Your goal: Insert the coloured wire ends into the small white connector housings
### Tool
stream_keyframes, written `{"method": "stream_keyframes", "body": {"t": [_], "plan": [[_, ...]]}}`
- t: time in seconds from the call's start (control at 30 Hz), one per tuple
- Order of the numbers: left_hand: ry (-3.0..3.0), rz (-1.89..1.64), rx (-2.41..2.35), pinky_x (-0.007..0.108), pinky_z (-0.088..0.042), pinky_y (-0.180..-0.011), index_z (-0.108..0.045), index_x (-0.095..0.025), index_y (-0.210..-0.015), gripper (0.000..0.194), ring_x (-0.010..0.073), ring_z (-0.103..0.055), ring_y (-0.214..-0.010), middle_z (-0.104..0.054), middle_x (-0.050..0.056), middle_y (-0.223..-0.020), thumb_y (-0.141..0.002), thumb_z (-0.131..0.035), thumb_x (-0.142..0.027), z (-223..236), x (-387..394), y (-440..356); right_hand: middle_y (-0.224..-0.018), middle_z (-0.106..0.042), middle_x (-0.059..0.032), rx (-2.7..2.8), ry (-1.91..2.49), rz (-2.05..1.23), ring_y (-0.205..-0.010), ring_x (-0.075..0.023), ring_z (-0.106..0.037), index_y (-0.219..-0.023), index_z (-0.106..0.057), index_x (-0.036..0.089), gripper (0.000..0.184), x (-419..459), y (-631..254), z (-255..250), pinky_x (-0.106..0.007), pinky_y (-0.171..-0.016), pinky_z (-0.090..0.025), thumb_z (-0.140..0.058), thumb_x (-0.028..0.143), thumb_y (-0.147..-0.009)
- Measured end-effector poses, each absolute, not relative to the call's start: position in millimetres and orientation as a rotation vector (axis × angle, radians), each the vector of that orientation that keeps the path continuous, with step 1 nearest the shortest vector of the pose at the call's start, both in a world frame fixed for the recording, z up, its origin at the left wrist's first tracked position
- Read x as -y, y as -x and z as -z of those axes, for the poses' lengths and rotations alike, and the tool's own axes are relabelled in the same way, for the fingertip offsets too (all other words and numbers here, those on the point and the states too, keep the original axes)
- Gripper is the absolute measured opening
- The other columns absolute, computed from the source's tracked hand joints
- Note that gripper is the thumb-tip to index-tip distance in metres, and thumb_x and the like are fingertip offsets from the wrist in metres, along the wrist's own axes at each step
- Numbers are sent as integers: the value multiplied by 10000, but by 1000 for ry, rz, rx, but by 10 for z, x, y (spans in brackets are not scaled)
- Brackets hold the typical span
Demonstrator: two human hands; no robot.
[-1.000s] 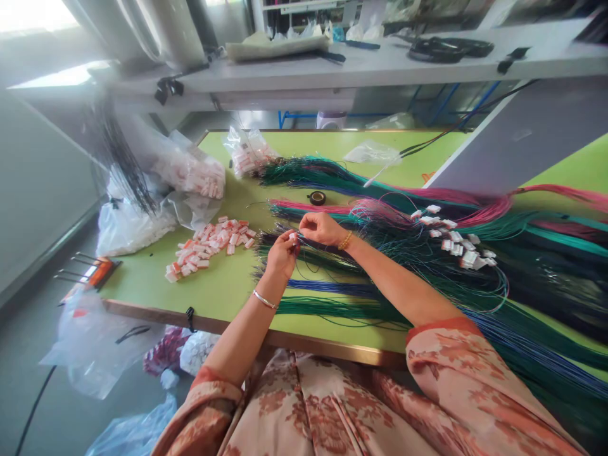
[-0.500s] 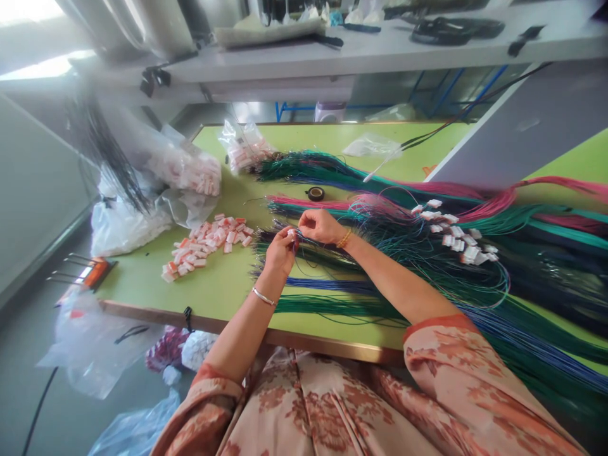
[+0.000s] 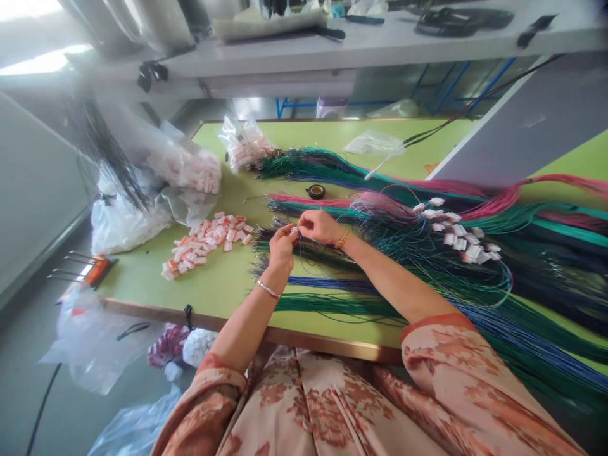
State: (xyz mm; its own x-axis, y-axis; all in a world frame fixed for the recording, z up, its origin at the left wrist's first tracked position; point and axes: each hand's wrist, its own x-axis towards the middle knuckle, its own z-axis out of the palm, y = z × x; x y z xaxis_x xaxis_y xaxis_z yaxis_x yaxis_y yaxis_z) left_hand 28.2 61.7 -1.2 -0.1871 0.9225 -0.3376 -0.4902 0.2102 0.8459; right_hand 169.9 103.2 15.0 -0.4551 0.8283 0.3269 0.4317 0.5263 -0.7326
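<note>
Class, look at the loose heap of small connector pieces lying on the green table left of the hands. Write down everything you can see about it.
The heap of connector pieces is a loose scatter of small blocks, white and orange-red, plastic by their look. It lies flat on the green table, stretching diagonally. Neither hand touches it; the left hand is nearest. Clear bags of similar pieces sit behind it.

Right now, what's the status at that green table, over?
Left hand and right hand pinch a small white plastic connector, thin wire attached. Loose pink-white connector pile left. Coloured wire bundles underneath.

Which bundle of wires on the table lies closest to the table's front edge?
The green bundle, just beyond the front edge of the table. The blue bundle lies behind it, and the pink one is farther back.
</note>
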Motion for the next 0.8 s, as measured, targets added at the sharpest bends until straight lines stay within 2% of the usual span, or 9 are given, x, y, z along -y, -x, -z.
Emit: {"method": "stream_keyframes", "body": {"t": [0.17, 0.37, 0.53, 0.8], "plan": [[-483, -1375, -1139, 292, -470, -785, -704, -152, -831, 245, 113, -617, -724, -679, 24, -791, -596, -752, -102, 20, -664, -235, -719, -637, -30, 2132, 1035, -687, -605, -117, -517, -767, -638, 144, 96, -1028, -1707, -165, -239, -577, -379, -568, 208, -754], [-446, -1365, -1197, 275, -458, -702, -695, -126, -768, 212, 96, -583, -626, -656, 12, -688, -571, -724, -54, -11, -648, -299, -700, -634, -33, 2168, 1096, -637, -611, -120, -511, -724, -618, 149, 61, -992, -1653, -191, -238, -584, -367, -572, 182, -744], [-487, -1360, -1159, 249, -438, -662, -702, -132, -798, 250, 87, -579, -624, -667, 5, -707, -560, -718, -56, -94, -681, -260, -708, -639, -22, 2137, 1066, -677, -611, -113, -513, -755, -631, 147, 94, -1030, -1705, -208, -236, -594, -366, -564, 212, -758], [-546, -1345, -1139, 270, -444, -723, -711, -141, -796, 230, 99, -578, -666, -669, 15, -728, -575, -725, -78, -88, -642, -272, -665, -616, -8, 2056, 1063, -762, -584, -109, -495, -741, -611, 152, 102, -1043, -1711, -186, -231, -571, -353, -561, 241, -744]]}}
